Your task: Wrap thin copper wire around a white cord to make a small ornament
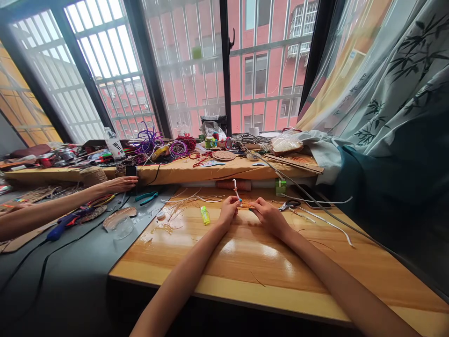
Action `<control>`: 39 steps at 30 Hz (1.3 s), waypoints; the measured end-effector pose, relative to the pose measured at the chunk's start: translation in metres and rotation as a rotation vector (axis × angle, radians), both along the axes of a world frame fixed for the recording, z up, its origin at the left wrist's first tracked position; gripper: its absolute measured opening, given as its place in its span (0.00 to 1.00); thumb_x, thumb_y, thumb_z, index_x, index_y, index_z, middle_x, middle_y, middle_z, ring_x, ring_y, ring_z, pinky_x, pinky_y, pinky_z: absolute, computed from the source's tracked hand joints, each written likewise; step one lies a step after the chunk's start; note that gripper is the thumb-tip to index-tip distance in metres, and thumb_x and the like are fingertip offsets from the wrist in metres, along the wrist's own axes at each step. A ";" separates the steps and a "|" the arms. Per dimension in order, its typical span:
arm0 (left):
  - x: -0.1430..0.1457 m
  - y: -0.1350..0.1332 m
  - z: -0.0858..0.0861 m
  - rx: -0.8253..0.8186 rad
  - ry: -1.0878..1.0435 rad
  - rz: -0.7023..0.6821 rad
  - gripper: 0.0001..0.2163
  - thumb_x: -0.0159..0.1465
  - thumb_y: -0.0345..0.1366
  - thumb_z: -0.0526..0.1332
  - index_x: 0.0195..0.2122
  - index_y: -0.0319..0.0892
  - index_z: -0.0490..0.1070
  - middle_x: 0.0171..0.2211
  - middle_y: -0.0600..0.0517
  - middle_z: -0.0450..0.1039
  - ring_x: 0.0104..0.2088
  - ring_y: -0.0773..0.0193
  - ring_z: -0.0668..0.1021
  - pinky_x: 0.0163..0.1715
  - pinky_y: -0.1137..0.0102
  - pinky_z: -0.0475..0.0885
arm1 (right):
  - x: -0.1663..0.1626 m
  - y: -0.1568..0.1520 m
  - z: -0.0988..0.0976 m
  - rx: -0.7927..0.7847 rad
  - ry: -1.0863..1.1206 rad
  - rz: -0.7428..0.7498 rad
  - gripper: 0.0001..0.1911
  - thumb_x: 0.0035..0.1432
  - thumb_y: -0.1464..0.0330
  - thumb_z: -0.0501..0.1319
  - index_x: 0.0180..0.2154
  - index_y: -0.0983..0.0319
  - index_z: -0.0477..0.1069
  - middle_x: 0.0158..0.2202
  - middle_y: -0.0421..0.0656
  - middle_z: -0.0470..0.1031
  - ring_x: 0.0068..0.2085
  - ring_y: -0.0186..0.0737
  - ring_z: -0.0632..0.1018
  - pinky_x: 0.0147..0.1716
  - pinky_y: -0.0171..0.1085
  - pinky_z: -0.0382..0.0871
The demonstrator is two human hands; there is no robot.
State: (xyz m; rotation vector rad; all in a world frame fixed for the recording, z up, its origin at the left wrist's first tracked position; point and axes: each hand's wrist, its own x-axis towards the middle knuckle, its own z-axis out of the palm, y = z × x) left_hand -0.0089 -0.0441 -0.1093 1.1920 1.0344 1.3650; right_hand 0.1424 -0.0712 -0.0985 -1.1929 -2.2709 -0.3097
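Over the wooden table, my left hand (pixel 229 210) pinches a white cord (pixel 236 189), whose bent upper end sticks up above the fingers. A small blue bead-like spot (pixel 240 201) shows at the fingertips. My right hand (pixel 269 214) is close beside it, its thumb and fingers closed on a thin orange-brown thread (pixel 246 205) that runs between the two hands. The fingers partly hide where thread and cord meet. Left of my hands lies a yellow-green lighter (pixel 205 215). Scissors (pixel 289 205) with dark handles lie just beyond my right hand.
White cords (pixel 333 222) and a dark phone-like slab (pixel 310 195) lie at right. A brown thread spool (pixel 233 185) and green box (pixel 280 186) stand behind. At left, another person's hand (pixel 122 184) touches a black phone (pixel 131 172), near pliers (pixel 146 198) and a blue glue gun (pixel 66 225).
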 end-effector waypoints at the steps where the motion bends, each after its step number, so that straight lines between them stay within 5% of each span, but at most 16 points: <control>1: 0.000 0.000 0.000 -0.003 -0.004 0.001 0.05 0.49 0.33 0.58 0.26 0.38 0.62 0.15 0.60 0.58 0.11 0.79 0.57 0.11 0.78 0.47 | 0.001 0.000 0.001 0.024 -0.017 -0.015 0.14 0.58 0.65 0.45 0.40 0.60 0.67 0.33 0.42 0.66 0.32 0.33 0.69 0.30 0.30 0.58; 13: 0.000 -0.004 0.003 -0.002 -0.007 -0.012 0.06 0.47 0.33 0.59 0.25 0.38 0.64 0.18 0.59 0.61 0.12 0.79 0.58 0.12 0.78 0.48 | 0.012 0.002 0.008 0.202 -0.268 -0.109 0.12 0.58 0.67 0.47 0.33 0.60 0.68 0.28 0.41 0.67 0.29 0.33 0.65 0.29 0.33 0.51; 39: 0.000 -0.001 0.001 -0.011 0.013 -0.055 0.07 0.46 0.34 0.60 0.24 0.38 0.64 0.16 0.59 0.60 0.12 0.78 0.58 0.13 0.77 0.49 | 0.011 0.003 0.010 0.171 -0.362 -0.032 0.14 0.55 0.77 0.46 0.39 0.63 0.66 0.30 0.44 0.70 0.31 0.37 0.65 0.31 0.35 0.49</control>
